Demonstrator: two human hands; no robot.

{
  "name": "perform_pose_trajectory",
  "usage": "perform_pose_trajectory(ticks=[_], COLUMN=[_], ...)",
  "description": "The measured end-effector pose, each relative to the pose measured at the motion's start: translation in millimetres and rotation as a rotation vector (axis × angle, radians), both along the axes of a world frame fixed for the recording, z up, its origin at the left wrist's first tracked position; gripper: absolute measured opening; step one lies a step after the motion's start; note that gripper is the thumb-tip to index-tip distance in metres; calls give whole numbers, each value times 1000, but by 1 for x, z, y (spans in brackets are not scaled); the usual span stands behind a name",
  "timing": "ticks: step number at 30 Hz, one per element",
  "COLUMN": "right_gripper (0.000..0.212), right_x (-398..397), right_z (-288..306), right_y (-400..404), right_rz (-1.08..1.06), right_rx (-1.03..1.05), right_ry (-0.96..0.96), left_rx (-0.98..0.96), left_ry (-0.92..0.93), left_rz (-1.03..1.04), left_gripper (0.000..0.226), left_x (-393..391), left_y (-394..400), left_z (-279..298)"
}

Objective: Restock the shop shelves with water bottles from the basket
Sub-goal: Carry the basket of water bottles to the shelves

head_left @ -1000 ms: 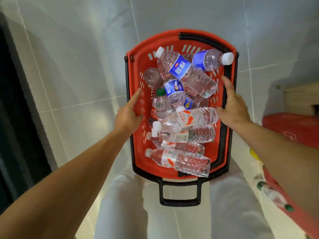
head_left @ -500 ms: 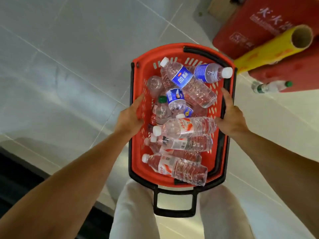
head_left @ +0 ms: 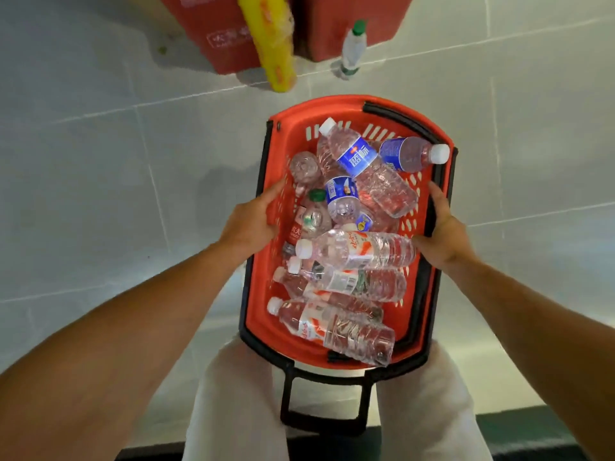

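Holding a red basket (head_left: 429, 287) of water bottles (head_left: 352, 249) over the tiled floor (head_left: 100, 194), my left hand (head_left: 248, 224) grips its left rim, fingers curled over the edge, and my right hand (head_left: 444, 232) grips the right rim likewise. Ahead, a green-capped bottle (head_left: 352, 49) stands beside red boxes (head_left: 349, 24) and a yellow roll (head_left: 271, 41).

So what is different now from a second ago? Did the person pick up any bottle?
No bottle was picked up. The person turned while carrying the basket: the red boxes, yellow roll and standing bottle, a second ago at the right edge, now lie ahead beyond the basket. The left hand and right hand keep gripping the basket's sides, and the bottles inside lie as before.
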State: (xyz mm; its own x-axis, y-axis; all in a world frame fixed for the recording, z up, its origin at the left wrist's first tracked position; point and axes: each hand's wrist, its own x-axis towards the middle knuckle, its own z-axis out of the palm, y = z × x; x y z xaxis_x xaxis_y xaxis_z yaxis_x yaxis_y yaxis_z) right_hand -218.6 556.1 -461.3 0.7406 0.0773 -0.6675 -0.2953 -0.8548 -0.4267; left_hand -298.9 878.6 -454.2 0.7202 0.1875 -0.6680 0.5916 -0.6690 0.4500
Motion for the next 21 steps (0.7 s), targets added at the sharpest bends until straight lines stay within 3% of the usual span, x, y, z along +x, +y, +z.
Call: perform_pose_trajectory(ticks=[11, 21], right_gripper=[93, 91], right_x=[88, 226], right_z=[15, 33], right_y=[-174, -252], right_rz=[-357, -544], right_rx=[45, -62], right_ry=[-43, -177], left_rx=[134, -87], left_ry=[-19, -175], left_rz=[-385, -572], left_gripper=[94, 91], left_x=[214, 414], left_y=[-167, -258], left_z=[37, 10])
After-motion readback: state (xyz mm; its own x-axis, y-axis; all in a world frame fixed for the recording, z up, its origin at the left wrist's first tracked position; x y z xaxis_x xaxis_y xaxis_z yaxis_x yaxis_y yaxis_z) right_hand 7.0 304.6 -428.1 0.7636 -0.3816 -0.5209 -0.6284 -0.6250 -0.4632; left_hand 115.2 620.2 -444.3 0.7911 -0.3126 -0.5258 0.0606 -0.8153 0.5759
